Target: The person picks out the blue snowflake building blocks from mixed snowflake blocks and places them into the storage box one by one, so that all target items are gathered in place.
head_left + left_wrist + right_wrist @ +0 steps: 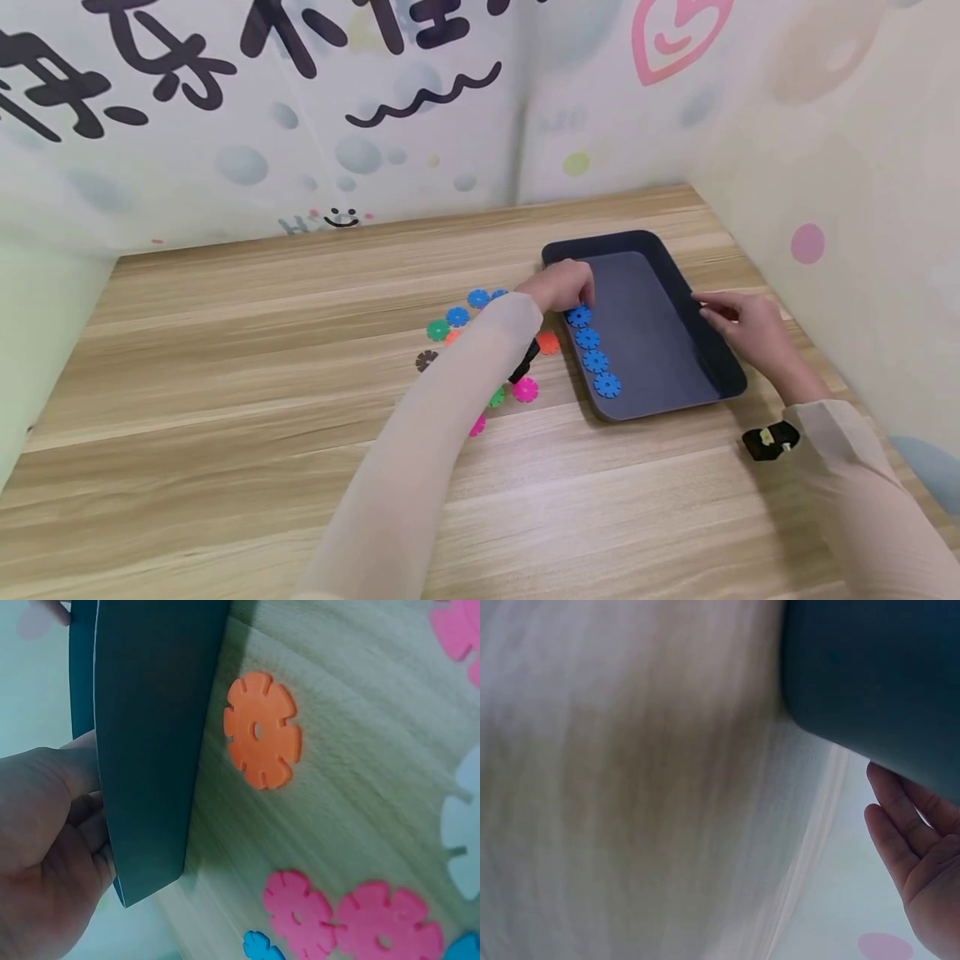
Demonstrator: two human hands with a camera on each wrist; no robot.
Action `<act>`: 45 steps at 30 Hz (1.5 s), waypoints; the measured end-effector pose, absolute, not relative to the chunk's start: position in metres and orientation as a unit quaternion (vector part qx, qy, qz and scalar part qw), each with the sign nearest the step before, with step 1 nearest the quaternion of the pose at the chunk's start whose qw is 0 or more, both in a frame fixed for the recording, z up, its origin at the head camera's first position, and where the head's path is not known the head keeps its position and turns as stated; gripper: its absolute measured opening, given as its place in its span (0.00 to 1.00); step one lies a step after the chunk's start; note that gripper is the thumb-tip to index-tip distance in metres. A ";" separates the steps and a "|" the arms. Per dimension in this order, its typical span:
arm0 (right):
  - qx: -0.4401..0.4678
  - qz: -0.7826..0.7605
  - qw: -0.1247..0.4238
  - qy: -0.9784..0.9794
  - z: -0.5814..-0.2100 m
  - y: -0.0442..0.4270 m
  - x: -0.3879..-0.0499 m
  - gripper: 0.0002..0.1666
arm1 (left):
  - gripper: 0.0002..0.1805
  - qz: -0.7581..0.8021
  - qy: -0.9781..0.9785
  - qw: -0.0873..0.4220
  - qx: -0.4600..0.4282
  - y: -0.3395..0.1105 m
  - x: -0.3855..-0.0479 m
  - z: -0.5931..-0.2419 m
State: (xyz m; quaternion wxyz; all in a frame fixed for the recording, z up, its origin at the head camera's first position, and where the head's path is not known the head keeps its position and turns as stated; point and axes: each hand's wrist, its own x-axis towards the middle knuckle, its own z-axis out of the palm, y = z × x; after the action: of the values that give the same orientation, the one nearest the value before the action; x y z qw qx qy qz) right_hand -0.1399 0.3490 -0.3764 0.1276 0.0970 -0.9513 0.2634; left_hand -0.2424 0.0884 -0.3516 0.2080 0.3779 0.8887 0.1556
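Observation:
A dark grey tray (645,333) lies at the right of the table. Along its left side, several blue notched interlocking discs (596,361) form a row. My left hand (564,285) reaches over the tray's left wall with bent fingers, close to the far end of that row. In the left wrist view the tray wall hides the fingertips of this left hand (45,840), so what they hold is hidden. At the opposite rim, my right hand (753,329) pinches the tray's edge. The right wrist view shows fingers (900,817) against its outer wall.
Left of the tray, loose discs lie on the wooden table (225,400), partly hidden by the left sleeve: an orange disc (262,731), pink discs (390,922), a white disc (463,825), a green disc (438,330) and others. Walls (847,167) stand behind and beside the table.

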 end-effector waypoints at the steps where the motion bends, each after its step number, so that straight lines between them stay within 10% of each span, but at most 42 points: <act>1: 0.097 0.264 0.127 -0.951 -0.376 0.349 -0.140 0.14 | 0.16 0.153 0.890 0.207 0.376 0.088 -0.242 -0.351; 45: 0.090 0.276 0.126 -0.948 -0.375 0.347 -0.139 0.14 | 0.11 0.362 0.871 0.184 0.276 -0.019 -0.263 -0.351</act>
State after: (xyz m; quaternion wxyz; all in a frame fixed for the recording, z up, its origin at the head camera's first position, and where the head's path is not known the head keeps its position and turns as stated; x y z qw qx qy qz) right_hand -0.1385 0.3468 -0.3753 0.1263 0.0896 -0.9485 0.2765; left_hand -0.2631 -0.0186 -0.3510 0.1839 0.2764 0.8710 0.3622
